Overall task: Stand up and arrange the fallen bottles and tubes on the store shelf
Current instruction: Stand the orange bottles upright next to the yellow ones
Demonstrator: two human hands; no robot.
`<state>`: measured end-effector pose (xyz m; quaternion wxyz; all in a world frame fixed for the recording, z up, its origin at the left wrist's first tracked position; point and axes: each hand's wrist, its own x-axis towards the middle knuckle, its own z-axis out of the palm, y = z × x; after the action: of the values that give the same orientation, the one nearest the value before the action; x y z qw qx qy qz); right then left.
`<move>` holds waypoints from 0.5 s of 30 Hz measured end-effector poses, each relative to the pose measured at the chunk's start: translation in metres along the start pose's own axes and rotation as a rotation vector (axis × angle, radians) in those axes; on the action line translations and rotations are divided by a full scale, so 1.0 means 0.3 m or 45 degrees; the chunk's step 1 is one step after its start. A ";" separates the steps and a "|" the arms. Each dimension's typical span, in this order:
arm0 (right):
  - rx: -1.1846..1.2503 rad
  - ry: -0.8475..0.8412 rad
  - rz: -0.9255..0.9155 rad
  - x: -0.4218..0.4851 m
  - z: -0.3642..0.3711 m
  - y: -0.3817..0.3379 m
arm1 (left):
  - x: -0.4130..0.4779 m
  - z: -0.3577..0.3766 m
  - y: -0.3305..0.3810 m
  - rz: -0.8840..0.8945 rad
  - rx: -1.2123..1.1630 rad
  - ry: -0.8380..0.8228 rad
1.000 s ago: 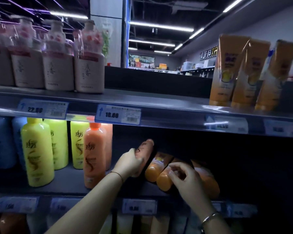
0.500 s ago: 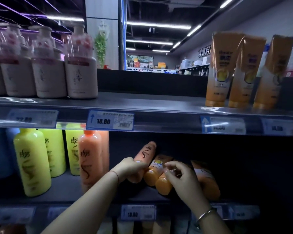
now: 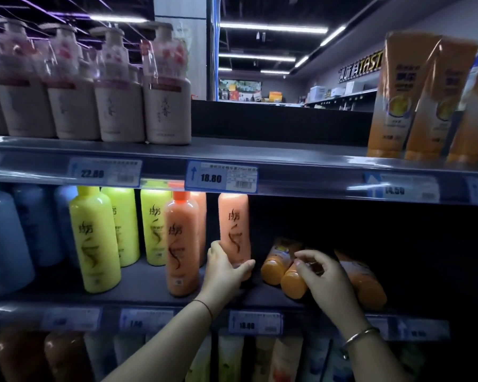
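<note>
Salmon-orange plastic bottle [image 3: 233,230] stands upright in the head view, and we've got it in the left hand [image 3: 224,271]. Fingers and thumb wrap round its lower end. It's on the dark grey middle shelf [image 3: 138,285], just right of a matching orange bottle with an orange cap [image 3: 181,244]. The low hold makes sense to us: it steadies the base while the bottle lines up with its twin. The label faces out, like those on the tall yellow plastic bottles [image 3: 94,238] further left.

Over to the right hand [image 3: 326,279]. It arches over three fallen orange plastic tubes [image 3: 278,261], which lie side by side, rounded ends towards us, in the dark right part of the same shelf. Fingertips curl down onto the middle one, our likely next pick. Whether they pinch it or merely touch it, we cannot tell.

Now what we can't see. The held bottle's cap is hidden behind the shelf rail and its blue price label reading 18.80 [image 3: 221,176]. Its base sits behind our palm, so we can't say whether the salmon-orange plastic bottle rests on the shelf or hangs just above it. The recess behind the tubes is black; more may lie there. The rightmost tube is partly covered by the right hand. Upright orange tubes [image 3: 398,100] on the top shelf are cut off at the frame edge.
</note>
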<state>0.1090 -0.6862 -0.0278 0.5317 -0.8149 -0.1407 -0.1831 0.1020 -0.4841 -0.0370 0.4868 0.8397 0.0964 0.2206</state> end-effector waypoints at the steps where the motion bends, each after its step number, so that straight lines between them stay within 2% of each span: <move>1: 0.002 0.002 0.007 -0.002 -0.004 -0.001 | -0.001 -0.002 -0.006 -0.018 -0.013 -0.012; 15: -0.025 0.009 0.071 -0.027 -0.028 0.021 | 0.051 -0.009 0.008 -0.155 -0.028 0.015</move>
<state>0.1032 -0.6967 -0.0334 0.5289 -0.8231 -0.1141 -0.1723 0.1142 -0.4774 -0.0295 0.5077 0.8256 0.1478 0.1966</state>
